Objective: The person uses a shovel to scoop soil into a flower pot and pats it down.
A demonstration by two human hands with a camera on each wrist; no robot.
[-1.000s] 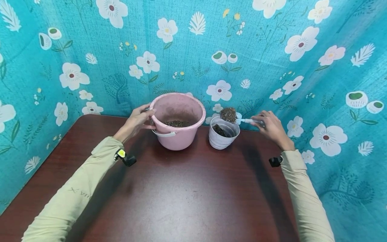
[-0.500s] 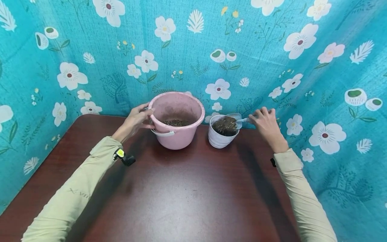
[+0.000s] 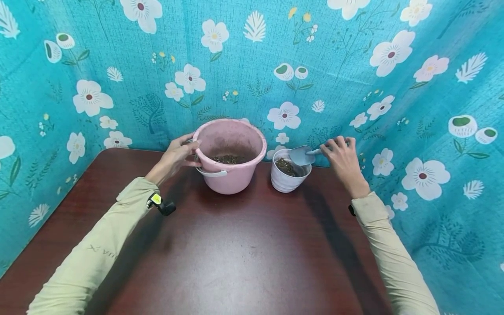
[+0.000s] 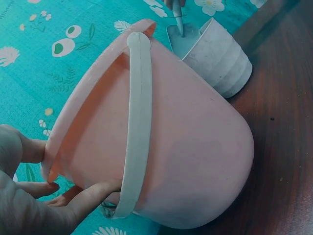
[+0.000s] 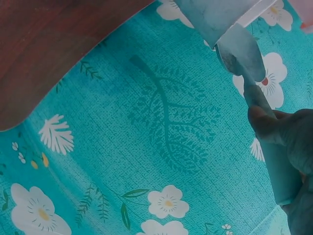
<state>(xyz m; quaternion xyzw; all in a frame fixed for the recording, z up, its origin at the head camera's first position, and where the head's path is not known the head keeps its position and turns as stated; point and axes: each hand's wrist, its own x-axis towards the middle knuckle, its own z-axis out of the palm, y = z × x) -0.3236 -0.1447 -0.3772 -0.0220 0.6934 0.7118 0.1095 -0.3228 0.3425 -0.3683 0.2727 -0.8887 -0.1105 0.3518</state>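
My left hand (image 3: 177, 156) grips the rim of a pink bucket (image 3: 232, 179) on its left side, thumb over the edge. Dark soil (image 3: 230, 159) lies in the bucket's bottom, and its white handle (image 4: 139, 112) hangs down the near side. To the bucket's right a white flowerpot (image 3: 286, 183) stands upright with soil (image 3: 285, 166) inside. My right hand (image 3: 343, 159) holds a small blue-grey garden trowel (image 3: 302, 155) by its handle. The trowel's blade is tilted over the pot's right rim, its visible face bare of soil. In the right wrist view the fingers wrap the trowel handle (image 5: 274, 156).
A dark reddish-brown table (image 3: 236, 253) carries the bucket and pot near its far edge. Behind them hangs a turquoise floral cloth (image 3: 236, 65), close to the far edges of both containers.
The trowel, loaded with soil above the pot, has tipped its load into the pot. My right hand has moved slightly left and turned. The left hand stays on the bucket rim.
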